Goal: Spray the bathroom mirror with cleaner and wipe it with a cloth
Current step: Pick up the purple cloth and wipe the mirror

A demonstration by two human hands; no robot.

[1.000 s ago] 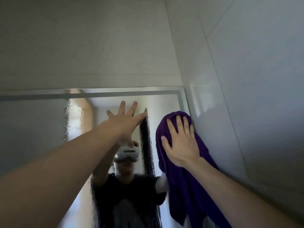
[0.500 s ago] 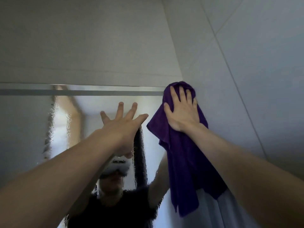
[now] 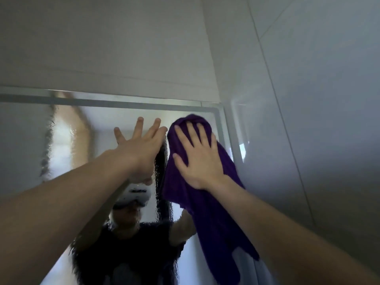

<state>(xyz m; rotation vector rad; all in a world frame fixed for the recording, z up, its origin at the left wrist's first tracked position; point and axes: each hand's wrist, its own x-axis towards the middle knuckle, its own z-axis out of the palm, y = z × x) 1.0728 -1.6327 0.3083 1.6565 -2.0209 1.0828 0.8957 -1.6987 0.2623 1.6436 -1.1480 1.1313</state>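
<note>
— Bracing is done by the left hand [image 3: 141,149], fingers spread wide, seemingly flat on the mirror [image 3: 24,145]?

— Yes. Beside it, the purple cloth [image 3: 216,212] is pressed to the glass near the top right corner under the flat, straight-fingered right hand [image 3: 197,159]. Overlapping strokes are advised, so the rippled wet film [image 3: 161,202] is lifted.

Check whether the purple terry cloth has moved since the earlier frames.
Yes. The purple terry cloth climbed over the mirror's grey top frame strip, then dropped back just below it.
</note>
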